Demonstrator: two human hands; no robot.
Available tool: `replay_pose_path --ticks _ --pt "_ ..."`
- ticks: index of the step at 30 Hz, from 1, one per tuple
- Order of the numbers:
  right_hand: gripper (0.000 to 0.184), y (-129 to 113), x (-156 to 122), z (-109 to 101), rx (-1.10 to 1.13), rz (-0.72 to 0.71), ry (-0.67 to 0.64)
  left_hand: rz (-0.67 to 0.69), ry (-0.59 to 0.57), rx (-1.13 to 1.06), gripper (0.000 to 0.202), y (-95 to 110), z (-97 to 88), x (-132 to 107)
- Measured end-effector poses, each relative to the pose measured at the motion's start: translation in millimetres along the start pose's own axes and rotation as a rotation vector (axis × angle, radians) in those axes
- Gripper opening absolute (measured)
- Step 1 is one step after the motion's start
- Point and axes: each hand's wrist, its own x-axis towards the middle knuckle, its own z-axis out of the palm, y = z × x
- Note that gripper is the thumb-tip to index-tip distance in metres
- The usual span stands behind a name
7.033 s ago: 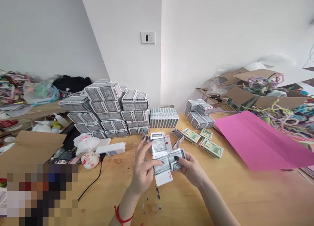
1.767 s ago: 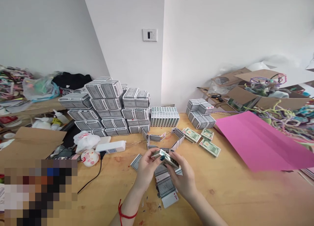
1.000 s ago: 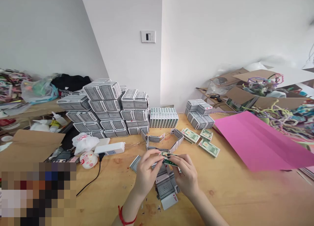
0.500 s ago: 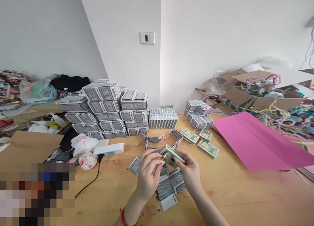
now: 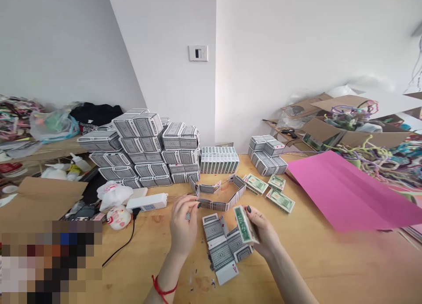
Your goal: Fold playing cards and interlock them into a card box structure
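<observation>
My right hand (image 5: 265, 231) grips a green-and-white card box (image 5: 243, 225) printed like a banknote, tilted with its narrow side toward me. It hangs over the right part of a flat cross-shaped arrangement of playing cards (image 5: 221, 253), patterned backs up, with an ace showing at the near end. My left hand (image 5: 183, 225) is apart from the box, thumb and fingers pinched together; what they hold, if anything, is too small to make out. Beneath it a patterned card is mostly hidden. Just beyond both hands stands a ring of folded playing cards (image 5: 224, 205).
Bundles of folded cards (image 5: 141, 143) are stacked at the back left, a smaller stack (image 5: 267, 154) at back right. Between them stands a row of card boxes (image 5: 220, 160). Several banknote-print boxes (image 5: 280, 200), pink paper (image 5: 349, 190) and a power strip (image 5: 147, 201) lie around.
My left hand has come away from the box and moved left. My right hand has turned the box more upright and shifted it slightly right and toward me.
</observation>
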Motion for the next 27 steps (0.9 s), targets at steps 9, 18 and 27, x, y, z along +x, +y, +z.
replay_pose_path --ticks 9,18,27 --pt "0.035 -6 6 -4 -0.651 -0.205 0.178 -0.654 -0.102 -0.811 0.021 3 -5.9 10" --pt "0.025 -1 -2 2 -1.326 -0.676 -0.084 0.095 -0.443 0.252 0.014 12 3.2 -6" --pt "0.021 -2 3 -7 -1.451 -0.88 -0.055 0.345 -0.511 0.288 0.017 7 -1.5 -3"
